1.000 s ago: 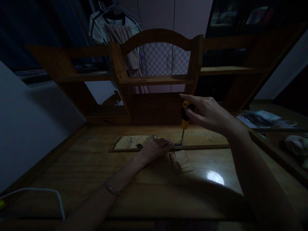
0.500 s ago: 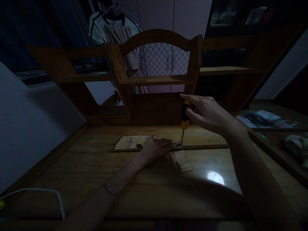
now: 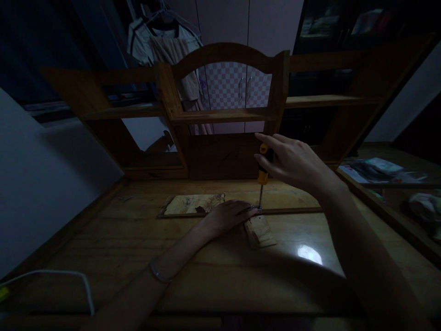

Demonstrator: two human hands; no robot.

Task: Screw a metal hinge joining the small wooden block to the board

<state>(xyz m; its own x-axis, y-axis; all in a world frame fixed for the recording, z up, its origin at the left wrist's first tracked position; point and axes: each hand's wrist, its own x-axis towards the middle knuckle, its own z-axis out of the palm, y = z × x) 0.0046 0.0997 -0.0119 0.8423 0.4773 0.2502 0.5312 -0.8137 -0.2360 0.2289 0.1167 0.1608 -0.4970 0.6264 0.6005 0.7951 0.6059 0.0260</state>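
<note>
A screwdriver (image 3: 263, 172) with a yellow and black handle stands nearly upright in my right hand (image 3: 292, 158). Thumb and fingers are around the handle, the forefinger stretched past its top. The shaft's tip meets a small metal hinge (image 3: 260, 210) on the edge of a long wooden strip (image 3: 292, 200). My left hand (image 3: 229, 216) lies low over the strip, fingers together, its fingertips holding the hinge and partly hiding it. Just in front is a small wooden block (image 3: 261, 231) with a dark hole. Any screw under the tip is too small to make out.
Left of the hinge, the strip bears a pale, torn patch (image 3: 191, 204). Small loose pieces (image 3: 125, 199) lie on the wooden panel (image 3: 138, 239) at left. A shelf frame (image 3: 220, 117) rises behind. A white cable (image 3: 65, 272) curves at lower left.
My right fingers have loosened and shifted around the screwdriver handle, showing more of its yellow top. My left fingertips have slid slightly right over the hinge.
</note>
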